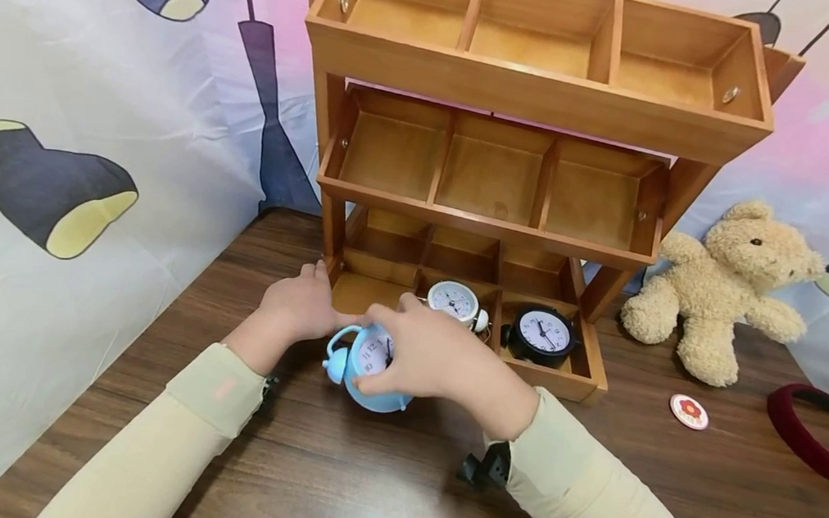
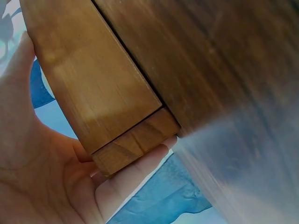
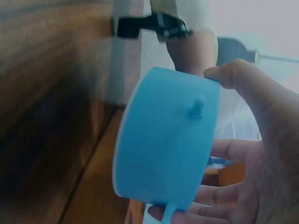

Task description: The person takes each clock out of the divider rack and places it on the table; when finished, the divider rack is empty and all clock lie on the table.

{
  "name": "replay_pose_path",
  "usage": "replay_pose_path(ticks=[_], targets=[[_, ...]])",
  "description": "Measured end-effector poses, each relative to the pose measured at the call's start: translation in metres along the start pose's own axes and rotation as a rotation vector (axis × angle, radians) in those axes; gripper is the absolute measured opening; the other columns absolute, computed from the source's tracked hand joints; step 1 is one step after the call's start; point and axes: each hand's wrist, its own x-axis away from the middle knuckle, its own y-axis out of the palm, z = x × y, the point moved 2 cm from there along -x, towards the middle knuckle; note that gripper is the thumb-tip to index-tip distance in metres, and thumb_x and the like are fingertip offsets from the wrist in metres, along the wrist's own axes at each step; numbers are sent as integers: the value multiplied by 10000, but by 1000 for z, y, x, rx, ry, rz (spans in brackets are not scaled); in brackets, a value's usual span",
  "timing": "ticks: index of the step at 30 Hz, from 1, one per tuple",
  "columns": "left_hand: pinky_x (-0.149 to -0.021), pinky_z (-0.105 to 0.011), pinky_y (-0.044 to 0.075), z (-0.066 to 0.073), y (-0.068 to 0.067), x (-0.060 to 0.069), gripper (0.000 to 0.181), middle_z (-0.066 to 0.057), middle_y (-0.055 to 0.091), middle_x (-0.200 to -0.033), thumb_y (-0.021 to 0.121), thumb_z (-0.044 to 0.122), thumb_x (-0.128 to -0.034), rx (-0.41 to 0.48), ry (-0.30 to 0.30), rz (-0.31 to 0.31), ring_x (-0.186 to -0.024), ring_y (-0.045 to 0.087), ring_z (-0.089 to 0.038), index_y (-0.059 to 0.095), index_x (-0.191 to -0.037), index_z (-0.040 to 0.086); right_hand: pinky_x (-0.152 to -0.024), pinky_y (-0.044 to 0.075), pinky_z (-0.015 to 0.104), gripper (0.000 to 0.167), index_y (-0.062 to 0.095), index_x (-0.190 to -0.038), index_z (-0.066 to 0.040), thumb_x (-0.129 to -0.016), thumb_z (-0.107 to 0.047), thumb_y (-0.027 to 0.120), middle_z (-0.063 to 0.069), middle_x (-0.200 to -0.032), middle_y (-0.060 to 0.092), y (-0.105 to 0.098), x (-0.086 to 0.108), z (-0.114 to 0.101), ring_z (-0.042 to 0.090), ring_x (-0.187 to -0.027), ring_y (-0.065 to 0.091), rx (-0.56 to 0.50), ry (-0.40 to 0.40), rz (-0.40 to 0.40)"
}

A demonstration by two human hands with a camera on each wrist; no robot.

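My right hand [image 1: 425,346] holds a light blue twin-bell alarm clock [image 1: 366,390], thumb on one side and fingers on the other. The clock is tilted, in front of the bottom tray of a wooden shelf [image 1: 523,373]. In the right wrist view, the smooth blue back of the clock [image 3: 163,140] and a small foot show. My left hand [image 1: 298,302] grips the front left corner of that bottom tray [image 2: 93,84], its thumb along the front board. A white alarm clock [image 1: 453,301] sits in the tray's middle compartment, partly hidden by my right hand. A black alarm clock [image 1: 543,334] occupies the right one.
The two upper trays [image 1: 492,175] of the shelf overhang the bottom one. Right of the shelf sits a teddy bear [image 1: 726,290], with a round flower badge [image 1: 689,411] and a dark red headband [image 1: 806,437] on the table [image 1: 336,482].
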Motion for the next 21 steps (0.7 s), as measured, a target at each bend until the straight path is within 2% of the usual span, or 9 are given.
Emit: replay_pose_path(ticks=[7, 13, 21], targets=[[-906, -579, 489, 0, 1, -2, 1313, -363, 233, -1538, 516, 862, -760, -8, 0, -17, -1160, 550, -517, 161, -1509, -155, -619, 460, 292, 608, 618, -1248, -285, -728, -573, 746, 49, -1137, 578, 23, 0, -16, 143, -799, 576, 106, -84, -24], [-900, -573, 494, 1, 1, -3, 1283, -363, 261, -1522, 537, 836, -775, -13, 4, -5, -1134, 567, -502, 179, -1506, -156, -630, 471, 296, 649, 597, -1307, -288, -747, -585, 735, 123, -1285, 558, 38, -4, -22, 139, -841, 583, 169, -94, -33], [-930, -584, 475, 2, 0, -1, 1308, -366, 221, -1543, 522, 860, -759, -8, 8, -11, -1207, 520, -516, 179, -1504, -158, -651, 498, 312, 671, 571, -1357, -278, -777, -586, 712, 79, -1210, 557, 51, -9, -28, 135, -877, 584, 179, -111, -42]])
